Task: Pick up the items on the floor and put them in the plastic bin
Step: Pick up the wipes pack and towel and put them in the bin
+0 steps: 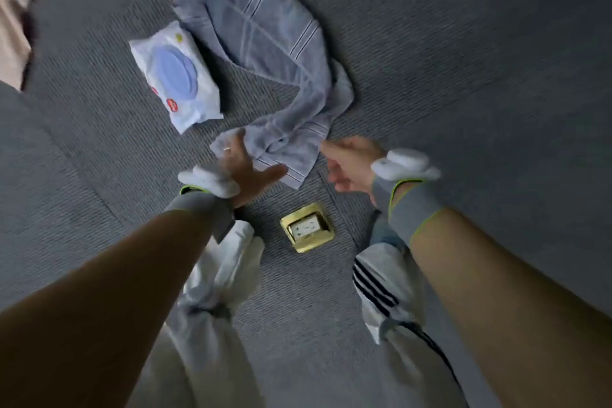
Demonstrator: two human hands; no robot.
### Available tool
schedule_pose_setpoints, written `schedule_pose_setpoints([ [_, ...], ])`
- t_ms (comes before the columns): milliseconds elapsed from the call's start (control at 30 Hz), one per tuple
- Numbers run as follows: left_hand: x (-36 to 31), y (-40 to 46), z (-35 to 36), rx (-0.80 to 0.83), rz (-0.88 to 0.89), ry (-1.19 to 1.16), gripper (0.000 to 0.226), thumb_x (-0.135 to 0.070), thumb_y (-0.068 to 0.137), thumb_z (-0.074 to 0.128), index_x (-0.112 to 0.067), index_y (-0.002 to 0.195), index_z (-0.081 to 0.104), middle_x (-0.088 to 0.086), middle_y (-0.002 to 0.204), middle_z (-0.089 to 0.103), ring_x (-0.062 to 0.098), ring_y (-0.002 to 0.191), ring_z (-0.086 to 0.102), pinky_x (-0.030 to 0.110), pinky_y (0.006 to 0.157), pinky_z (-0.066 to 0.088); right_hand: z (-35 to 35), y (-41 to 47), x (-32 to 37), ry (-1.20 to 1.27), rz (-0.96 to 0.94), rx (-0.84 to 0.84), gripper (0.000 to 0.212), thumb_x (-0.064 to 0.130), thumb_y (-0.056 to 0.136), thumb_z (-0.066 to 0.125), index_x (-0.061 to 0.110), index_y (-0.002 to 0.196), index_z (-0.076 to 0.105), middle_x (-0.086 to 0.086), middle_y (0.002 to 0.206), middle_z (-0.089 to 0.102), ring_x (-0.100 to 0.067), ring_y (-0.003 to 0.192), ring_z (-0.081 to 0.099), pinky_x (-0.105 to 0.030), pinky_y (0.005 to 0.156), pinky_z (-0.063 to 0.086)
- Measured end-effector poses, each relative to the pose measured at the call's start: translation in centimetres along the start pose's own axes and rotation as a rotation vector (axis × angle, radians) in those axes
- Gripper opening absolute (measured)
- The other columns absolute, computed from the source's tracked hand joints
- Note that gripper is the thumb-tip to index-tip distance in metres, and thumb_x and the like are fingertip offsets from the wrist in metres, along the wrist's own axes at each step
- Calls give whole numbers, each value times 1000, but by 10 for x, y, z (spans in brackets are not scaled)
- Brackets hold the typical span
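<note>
Loosely crumpled, the blue-grey striped towel (pixel 265 43) sprawls.

Grey wristbands (pixel 405 205) lime-edged, white pods; ring (pixel 226 149); white striped trousers (pixel 384 291).

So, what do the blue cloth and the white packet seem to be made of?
Blue cloth: apparently soft woven terry, matte; it folds and bunches, with woven stripes. White packet: probably thin plastic film, slightly glossy, crinkled at the edges, with a smooth, seemingly rigid blue plastic lid.

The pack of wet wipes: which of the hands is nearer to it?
Left. The left hand is just below-right of the pack of wet wipes, on the towel's corner; the right hand is farther right.
</note>
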State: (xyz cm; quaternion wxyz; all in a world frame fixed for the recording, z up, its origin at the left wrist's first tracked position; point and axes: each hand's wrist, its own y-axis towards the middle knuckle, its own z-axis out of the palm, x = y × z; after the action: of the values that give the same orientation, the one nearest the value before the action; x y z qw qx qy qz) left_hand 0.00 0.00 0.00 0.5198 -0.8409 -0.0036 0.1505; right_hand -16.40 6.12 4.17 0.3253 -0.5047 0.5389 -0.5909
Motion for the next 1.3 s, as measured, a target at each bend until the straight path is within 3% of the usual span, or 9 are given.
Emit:
schedule_pose_setpoints([
  [233,23,127,69,-118,52,129,106,-38,79,71,-7,152,0,21,152,30,37,134,39,41,105,35,16,93,-67,2,86,-7,27,28,93,54,15,71,43,-3,68,43,-15,56,44,-26,52,39],
  [333,17,135,73,-107,-91,314,62,-32,88,62,-8,139,37,21,132,54,36,120,53,39,97,39,15,103,-74,-16,107,-2,28,30,94,52,14,72,44,-5,66,42,-17,54,43,-26,51,40],
  [500,-13,78,44,98,281,241,32,-41,85,50,-24,110,59,-1,100,63,21,99,64,26,81,43,24,96,-40,141,119,-27,61,63,83,50,15,118,58,-5,102,63,-22,93,64,-33,70,53],
  [600,-30,31,30,258,417,97,31,-46,87,49,-26,107,62,-6,93,58,12,91,57,25,79,39,26,94,-24,246,51,-136,41,45,83,62,7,97,62,-2,72,72,-11,53,62,-20,43,45],
  [667,-21,25,14,294,333,-292,25,-47,87,49,-33,96,67,-6,91,64,17,90,60,30,79,45,25,89,-15,171,46,-180,16,24,88,55,12,79,56,-5,63,64,-15,48,55,-25,48,46],
  [733,2,44,-6,68,156,-570,24,-54,84,50,-35,84,66,-7,84,64,26,87,63,33,76,47,27,85,-6,47,65,-171,17,20,88,49,19,70,47,-2,66,53,-18,57,51,-33,62,44],
  [933,67,114,-54,-541,-328,-342,96,-57,76,66,-8,147,24,21,149,28,39,137,32,48,114,24,43,93,-18,-167,-16,-196,22,21,93,46,10,108,59,-7,100,53,-29,100,53,-29,82,35],
  [1100,121,182,-63,-440,-379,-486,142,-94,25,56,-1,132,48,23,135,53,40,123,53,54,105,41,49,110,-42,-127,69,-184,57,51,81,61,13,122,60,-8,115,63,-30,111,58,-38,99,45],
  [1300,115,191,-49,-268,-347,-741,69,-50,77,68,-6,128,53,8,123,59,26,111,59,38,81,54,51,118,-25,-102,73,-219,66,50,69,65,15,125,59,-10,124,61,-35,112,57,-46,101,44],
])
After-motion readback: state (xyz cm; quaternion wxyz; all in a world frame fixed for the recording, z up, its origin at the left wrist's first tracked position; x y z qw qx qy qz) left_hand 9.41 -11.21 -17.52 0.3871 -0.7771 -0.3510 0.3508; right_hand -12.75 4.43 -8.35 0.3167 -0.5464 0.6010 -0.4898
